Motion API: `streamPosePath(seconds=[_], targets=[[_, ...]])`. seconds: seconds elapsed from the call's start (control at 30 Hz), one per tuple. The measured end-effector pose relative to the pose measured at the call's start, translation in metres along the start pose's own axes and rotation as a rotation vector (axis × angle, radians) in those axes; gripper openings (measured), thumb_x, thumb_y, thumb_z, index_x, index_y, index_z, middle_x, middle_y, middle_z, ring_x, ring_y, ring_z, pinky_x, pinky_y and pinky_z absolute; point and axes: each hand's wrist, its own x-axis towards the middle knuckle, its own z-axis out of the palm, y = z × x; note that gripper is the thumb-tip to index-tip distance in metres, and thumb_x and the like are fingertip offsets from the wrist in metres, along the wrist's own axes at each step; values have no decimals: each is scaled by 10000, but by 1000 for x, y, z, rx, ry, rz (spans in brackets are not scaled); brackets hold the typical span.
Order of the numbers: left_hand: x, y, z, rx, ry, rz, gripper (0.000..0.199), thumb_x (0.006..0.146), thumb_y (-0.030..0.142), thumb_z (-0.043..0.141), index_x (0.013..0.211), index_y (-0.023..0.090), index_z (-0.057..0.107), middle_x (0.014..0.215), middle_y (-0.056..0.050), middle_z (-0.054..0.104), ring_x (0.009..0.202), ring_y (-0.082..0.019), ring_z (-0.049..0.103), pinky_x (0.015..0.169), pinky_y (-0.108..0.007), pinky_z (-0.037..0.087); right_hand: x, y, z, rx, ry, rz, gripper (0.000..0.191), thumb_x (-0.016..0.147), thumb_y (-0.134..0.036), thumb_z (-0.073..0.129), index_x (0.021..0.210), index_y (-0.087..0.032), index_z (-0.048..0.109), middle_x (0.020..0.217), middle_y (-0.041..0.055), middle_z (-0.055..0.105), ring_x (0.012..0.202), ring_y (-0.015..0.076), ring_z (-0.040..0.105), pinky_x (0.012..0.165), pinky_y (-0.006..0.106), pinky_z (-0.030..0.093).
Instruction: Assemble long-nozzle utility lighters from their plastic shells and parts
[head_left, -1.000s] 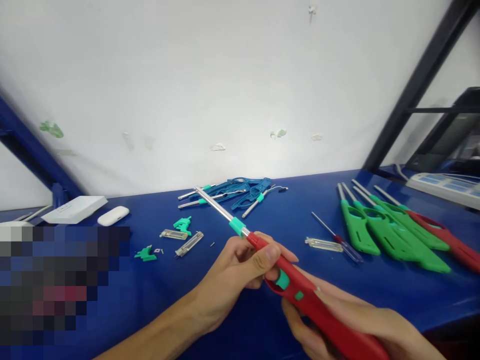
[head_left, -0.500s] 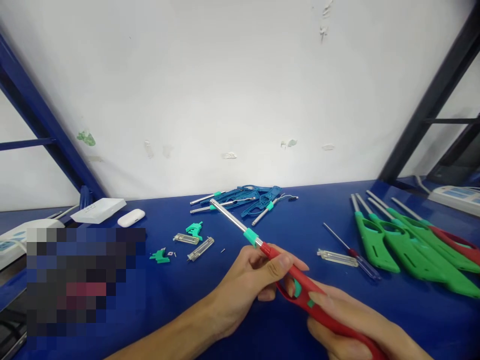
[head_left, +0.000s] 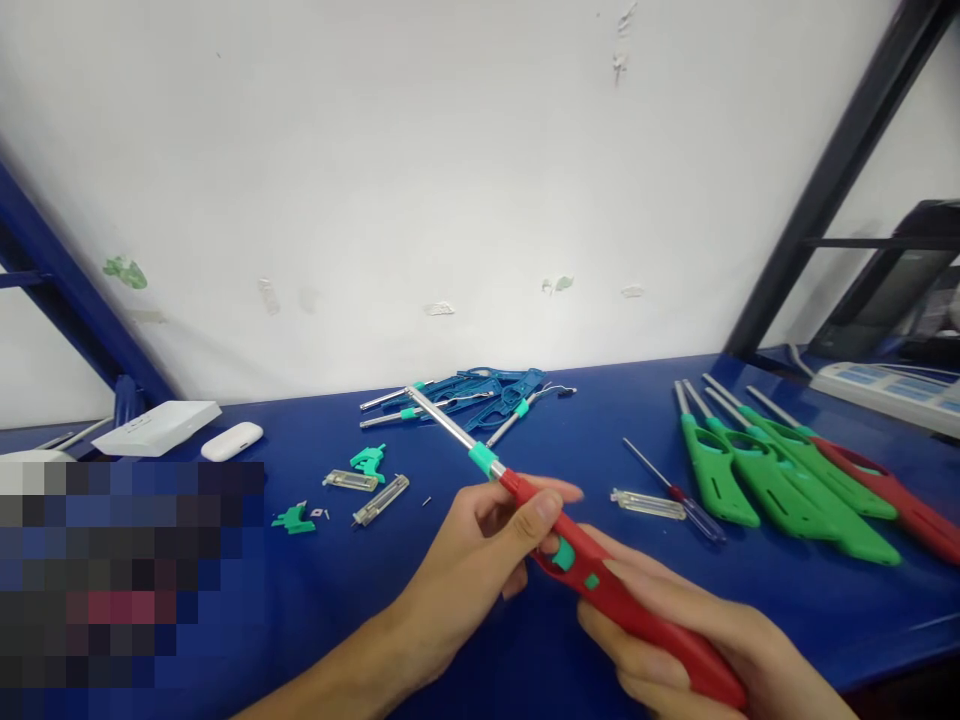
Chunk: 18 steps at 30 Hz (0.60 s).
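A red long-necked gas lighter (head_left: 637, 620) slants across the middle, its metal tube and teal collar pointing up to the left. My left hand (head_left: 487, 550) grips it at the front of the red body, thumb on top and fingers beneath, close to the teal trigger. My right hand (head_left: 675, 610) is wrapped around the rear of the handle. Near my right hand lie a clear fuel tank (head_left: 649, 504) and a screwdriver (head_left: 694, 510). Left of my left hand are two more clear tanks (head_left: 381, 500) and teal plastic parts (head_left: 295, 518).
Several green lighters (head_left: 720, 480) and a red one (head_left: 892, 490) lie at the right. Opened blue casings (head_left: 517, 392) with metal tubes rest by the wall. A white box (head_left: 155, 428), a white earbud case (head_left: 232, 441) and a power strip (head_left: 885, 400) stand at the sides.
The view has turned slightly to the right, so the things on the table appear further left. Both hands keep their hold on the red lighter, which shows more of its rear end.
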Motion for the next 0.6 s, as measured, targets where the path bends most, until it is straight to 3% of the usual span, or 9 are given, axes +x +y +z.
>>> streamPosePath(seconds=[0.13,0.23,0.33,0.43,0.5,0.6], targets=[[-2,-7,5,128,122,60,429,944,590,639,1142,229,517,994,-7,584,790,-128,575,496,-199,386,10,3,1,105,112,-147,450,880,-475,766,1280,-304,651,698,-63,449,439,-15,212,386,115,175],[-9,-8,14,249,123,73,402,927,488,700,1194,265,501,1213,-19,605,901,-138,643,631,-231,445,19,6,5,6,221,-240,562,836,-563,782,1318,-337,601,731,-59,454,473,6,245,396,128,126],[-15,-7,23,321,89,57,664,823,364,806,1394,342,468,1402,-29,565,988,-180,677,660,-252,448,21,10,11,-143,338,-327,732,787,-647,783,1409,-361,523,703,-79,437,465,6,208,423,149,96],[-15,-7,30,279,36,6,953,704,336,892,1513,322,389,1288,-50,666,1007,-227,678,678,-269,452,18,15,15,-238,443,-326,781,797,-730,713,1416,-291,533,643,-91,386,471,16,177,450,170,117],[-12,-8,33,200,71,-22,1067,637,309,929,1540,270,363,1176,-52,719,967,-229,681,709,-277,470,18,17,15,-251,478,-308,804,790,-763,690,1387,-240,562,618,-90,383,472,23,186,452,176,133],[-6,-11,36,60,145,-21,910,648,212,895,1456,213,478,1074,-41,744,861,-188,684,678,-253,489,25,19,11,-252,445,-300,844,755,-770,709,1368,-207,574,527,-120,316,428,25,153,422,182,122]])
